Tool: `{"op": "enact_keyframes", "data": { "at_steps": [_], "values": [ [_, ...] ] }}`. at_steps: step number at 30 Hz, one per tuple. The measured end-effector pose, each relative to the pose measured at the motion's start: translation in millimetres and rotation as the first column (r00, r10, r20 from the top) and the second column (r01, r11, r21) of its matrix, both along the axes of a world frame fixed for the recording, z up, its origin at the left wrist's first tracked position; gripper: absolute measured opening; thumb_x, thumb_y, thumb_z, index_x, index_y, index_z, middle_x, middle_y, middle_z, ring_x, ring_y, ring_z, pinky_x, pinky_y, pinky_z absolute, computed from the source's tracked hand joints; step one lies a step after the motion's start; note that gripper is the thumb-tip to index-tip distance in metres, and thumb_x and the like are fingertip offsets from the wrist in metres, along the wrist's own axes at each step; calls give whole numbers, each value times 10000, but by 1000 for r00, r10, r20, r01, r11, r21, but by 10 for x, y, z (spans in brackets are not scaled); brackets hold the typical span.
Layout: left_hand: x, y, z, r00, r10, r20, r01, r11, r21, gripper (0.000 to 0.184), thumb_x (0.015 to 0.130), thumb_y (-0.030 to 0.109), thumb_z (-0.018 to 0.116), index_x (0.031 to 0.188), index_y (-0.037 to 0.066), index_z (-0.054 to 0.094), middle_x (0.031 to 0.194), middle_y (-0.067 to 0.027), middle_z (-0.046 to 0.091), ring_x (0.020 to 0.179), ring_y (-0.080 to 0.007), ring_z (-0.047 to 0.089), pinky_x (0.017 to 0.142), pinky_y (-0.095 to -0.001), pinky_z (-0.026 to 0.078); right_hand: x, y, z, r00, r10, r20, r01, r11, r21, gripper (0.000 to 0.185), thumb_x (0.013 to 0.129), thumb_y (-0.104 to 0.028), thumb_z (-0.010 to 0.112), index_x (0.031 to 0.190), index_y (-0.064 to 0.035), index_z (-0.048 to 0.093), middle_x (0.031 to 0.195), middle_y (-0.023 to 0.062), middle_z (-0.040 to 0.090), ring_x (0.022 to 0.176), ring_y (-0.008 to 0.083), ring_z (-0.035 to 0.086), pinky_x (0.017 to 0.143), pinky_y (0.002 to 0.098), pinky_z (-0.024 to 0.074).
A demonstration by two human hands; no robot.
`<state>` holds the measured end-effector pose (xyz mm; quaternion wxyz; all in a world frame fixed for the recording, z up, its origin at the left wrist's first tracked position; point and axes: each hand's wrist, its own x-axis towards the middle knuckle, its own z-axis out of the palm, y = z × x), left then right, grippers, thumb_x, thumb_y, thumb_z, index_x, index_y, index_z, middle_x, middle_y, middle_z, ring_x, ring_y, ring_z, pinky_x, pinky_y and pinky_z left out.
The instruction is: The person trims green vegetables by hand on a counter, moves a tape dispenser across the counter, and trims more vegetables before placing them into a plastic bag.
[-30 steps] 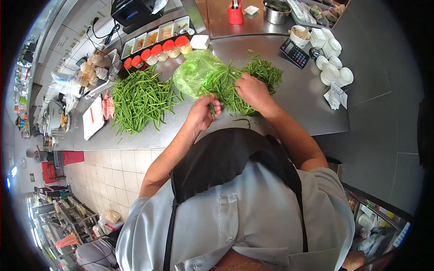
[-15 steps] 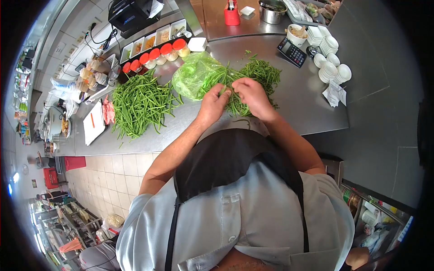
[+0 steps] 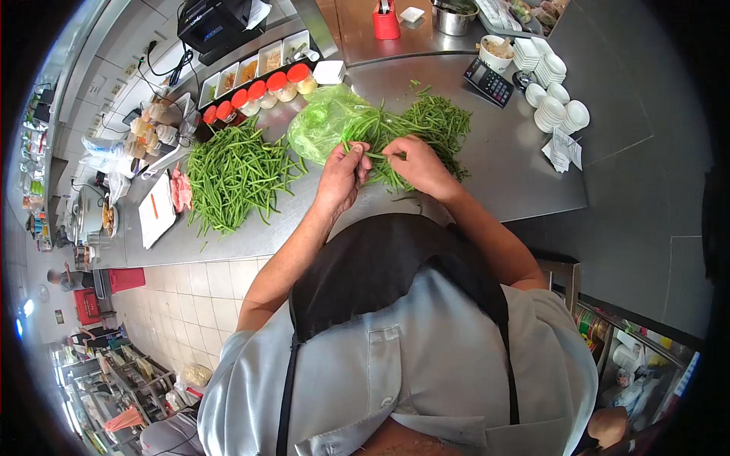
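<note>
Over the steel counter, my left hand (image 3: 339,178) is closed, pinching green beans between thumb and fingers. My right hand (image 3: 423,167) is closed too, its fingertips pinched at the end of a green bean (image 3: 376,156) that spans the gap between the hands. Behind them lies a light green plastic bag (image 3: 323,121), partly under loose beans. A pile of green beans (image 3: 437,125) spreads beyond and beside my right hand. Another large pile of long green beans (image 3: 236,175) sits to the left of my left hand, apart from it.
Red-lidded jars (image 3: 280,85) line the back of the counter (image 3: 517,182) before a tray of condiments (image 3: 247,71). A calculator (image 3: 489,82) and stacked white dishes (image 3: 550,114) stand at right. A notepad (image 3: 157,211) lies at far left. Another person (image 3: 72,280) is in the background.
My left hand has moved left and slightly down, and its wrist has turned. My right hand has shifted slightly left, and the gap between the hands is wider.
</note>
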<state>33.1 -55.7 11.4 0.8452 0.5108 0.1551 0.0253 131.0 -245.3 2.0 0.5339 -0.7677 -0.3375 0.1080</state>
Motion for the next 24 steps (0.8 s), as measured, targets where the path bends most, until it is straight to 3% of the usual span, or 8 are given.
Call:
{"op": "enact_keyframes", "data": {
  "at_steps": [5, 11, 13, 16, 18, 20, 22, 24],
  "values": [
    [-39, 67, -23, 1000, 7, 6, -7, 998, -55, 205, 1142, 231, 509, 1153, 59, 620, 804, -23, 629, 657, -123, 522, 613, -290, 449, -24, 60, -30, 999, 36, -38, -36, 999, 5, 203, 884, -143, 694, 1033, -9, 723, 1033, 190, 698, 969, 374, 693, 874, 458, 551],
    [-87, 124, 49, 976, 164, -142, -191, 960, -204, 234, 1156, 271, 466, 1106, 85, 598, 867, -28, 649, 674, -123, 547, 597, -298, 462, 137, -218, 12, 975, -29, 220, 132, 871, -473, 135, 864, -160, 696, 953, -65, 659, 1054, 181, 647, 976, 436, 678, 839, 536, 560],
    [-79, 26, 228, 946, 229, -229, -282, 930, -234, 241, 1159, 288, 458, 1086, 97, 585, 875, -28, 641, 679, -119, 537, 594, -299, 456, 81, -234, -8, 963, -59, 262, 178, 872, -457, 136, 871, -169, 689, 934, -60, 639, 1056, 171, 634, 949, 426, 682, 824, 543, 562],
    [-110, 55, 186, 963, 131, -237, -188, 954, -234, 243, 1154, 290, 470, 1091, 79, 571, 897, -43, 643, 728, -163, 593, 669, -330, 524, 75, -202, -136, 942, -68, 327, 210, 882, -422, 133, 881, -175, 681, 924, -57, 637, 1025, 173, 642, 933, 425, 683, 808, 539, 563],
    [-100, 123, 37, 978, 15, -206, -9, 1000, 30, 224, 1149, 275, 474, 1103, 79, 573, 920, -67, 656, 798, -192, 643, 731, -353, 559, 40, -166, -111, 933, -95, 348, 242, 881, -407, 129, 887, -176, 677, 920, -57, 640, 996, 172, 654, 920, 422, 684, 797, 533, 563],
    [-55, 108, -67, 987, -64, -149, 117, 918, 379, 178, 1115, 227, 528, 1149, 65, 596, 957, -105, 682, 884, -230, 683, 803, -391, 577, -10, -162, 0, 948, -77, 309, 189, 916, -354, 122, 893, -175, 668, 912, -58, 641, 955, 170, 668, 907, 414, 687, 787, 529, 558],
    [-42, -80, 25, 992, -117, 43, 43, 642, 765, 192, 1059, 169, 612, 1205, 47, 631, 992, -139, 711, 944, -266, 704, 843, -425, 570, -64, -161, 96, 959, -28, 282, 113, 950, -293, 114, 897, -171, 678, 916, -61, 657, 915, 166, 697, 877, 395, 692, 769, 507, 552],
    [-16, -172, 93, 959, -228, 170, -92, 319, 943, 260, 961, 101, 699, 1212, 37, 681, 1044, -169, 721, 993, -354, 705, 863, -466, 551, -118, -121, 180, 982, -12, 190, 55, 974, -221, 121, 895, -173, 697, 930, -61, 668, 918, 167, 705, 867, 385, 696, 764, 492, 552]
  ]
}}
